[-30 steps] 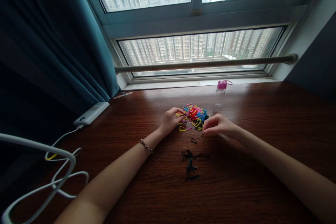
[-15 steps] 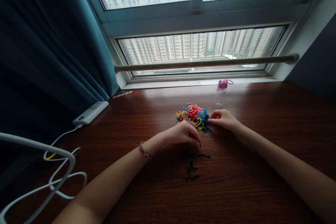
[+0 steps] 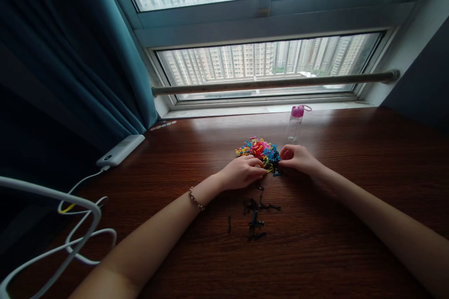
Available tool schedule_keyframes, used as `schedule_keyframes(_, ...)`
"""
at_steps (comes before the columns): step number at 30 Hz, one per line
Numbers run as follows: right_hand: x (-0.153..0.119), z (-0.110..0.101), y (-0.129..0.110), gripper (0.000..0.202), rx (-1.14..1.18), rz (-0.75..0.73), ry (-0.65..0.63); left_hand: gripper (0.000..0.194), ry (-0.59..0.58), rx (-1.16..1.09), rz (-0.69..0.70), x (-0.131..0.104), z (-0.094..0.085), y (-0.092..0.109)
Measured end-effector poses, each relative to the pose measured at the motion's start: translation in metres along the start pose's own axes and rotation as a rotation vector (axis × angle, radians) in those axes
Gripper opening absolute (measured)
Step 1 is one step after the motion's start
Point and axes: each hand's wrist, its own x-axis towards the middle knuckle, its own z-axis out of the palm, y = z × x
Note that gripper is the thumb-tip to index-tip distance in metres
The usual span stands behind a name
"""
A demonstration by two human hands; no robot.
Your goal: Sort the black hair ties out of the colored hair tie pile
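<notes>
Bands [image 3: 260, 149]: likely light, soft, stretchy; pinch singly by an edge
Left hand [image 3: 242, 172]: curled, grip unclear
Right hand [image 3: 297, 157]: half closed, grip unclear

Table [image 3: 192, 145]: brown, wood-grained, glossy at the rear. A heap of small coloured bands [image 3: 259, 148] lies near the middle; loose black bands [image 3: 255, 220] lie scattered in front of it. A clear, pink-lidded bottle [image 3: 295, 125] stands upright, behind and right of the heap. A white box [image 3: 122, 149] rests at far left.

The heap of bands [image 3: 260, 148] is mixing red, yellow, blue and pink. The counter [image 3: 329, 252] is showing red-brown wood grain.
</notes>
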Motion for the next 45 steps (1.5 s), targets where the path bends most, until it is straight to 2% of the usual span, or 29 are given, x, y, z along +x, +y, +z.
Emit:
schedule_keyframes(4, -0.001, -0.001, -0.008, 0.029, 0.297, 0.038, -0.034, 0.024, -0.010, 0.175, 0.025, -0.002, 0.004, -0.004)
schedule_keyframes(8, -0.004, -0.002, -0.016, 0.035, 0.442, 0.042, -0.045, 0.025, -0.010, 0.240, 0.015, -0.003, 0.006, -0.008)
schedule_keyframes(13, -0.005, -0.004, -0.013, 0.040, 0.529, 0.056, -0.062, 0.023, 0.011, 0.224, 0.006, -0.003, 0.005, -0.010)
schedule_keyframes(18, -0.003, -0.006, -0.011, 0.039, 0.586, 0.068, -0.113, 0.021, 0.059, 0.113, 0.002, -0.004, 0.007, -0.012)
schedule_keyframes(21, -0.008, -0.002, -0.022, 0.035, 0.570, 0.034, -0.258, 0.019, 0.102, 0.032, -0.070, -0.003, 0.012, -0.012)
schedule_keyframes(26, -0.032, 0.023, -0.053, 0.035, 0.460, -0.065, -0.716, 0.016, 0.160, -0.054, -0.207, 0.000, 0.020, -0.004)
schedule_keyframes(28, -0.037, 0.028, -0.059, 0.035, 0.405, -0.080, -0.794, 0.014, 0.174, -0.075, -0.235, 0.002, 0.020, -0.003)
schedule_keyframes(29, -0.037, 0.027, -0.060, 0.033, 0.379, -0.072, -0.762, 0.013, 0.179, -0.092, -0.247, 0.002, 0.019, -0.002)
schedule_keyframes(30, -0.036, 0.025, -0.059, 0.031, 0.347, -0.051, -0.678, 0.012, 0.182, -0.118, -0.257, 0.003, 0.017, -0.003)
schedule_keyframes(33, -0.024, 0.010, -0.048, 0.022, 0.138, 0.082, -0.256, 0.010, 0.148, -0.256, -0.303, 0.004, 0.006, -0.006)
schedule_keyframes(35, -0.017, 0.001, -0.038, 0.019, -0.101, 0.136, -0.052, 0.012, 0.073, -0.377, -0.360, 0.003, -0.003, -0.007)
schedule_keyframes(36, -0.014, -0.001, -0.034, 0.019, -0.204, 0.143, -0.014, 0.013, 0.011, -0.444, -0.385, 0.003, -0.008, -0.008)
schedule_keyframes(38, -0.013, 0.000, -0.027, 0.020, -0.330, 0.123, -0.017, 0.016, -0.159, -0.600, -0.398, 0.002, -0.015, -0.006)
schedule_keyframes(42, -0.014, 0.008, -0.022, 0.016, -0.380, 0.075, -0.028, 0.022, -0.539, -0.845, -0.292, -0.001, -0.023, 0.001)
schedule_keyframes(44, -0.013, 0.009, -0.022, 0.012, -0.377, 0.085, -0.047, 0.023, -0.599, -0.848, -0.251, -0.001, -0.023, 0.003)
schedule_keyframes(45, -0.012, 0.009, -0.021, 0.011, -0.372, 0.094, -0.058, 0.024, -0.577, -0.823, -0.246, -0.001, -0.022, 0.003)
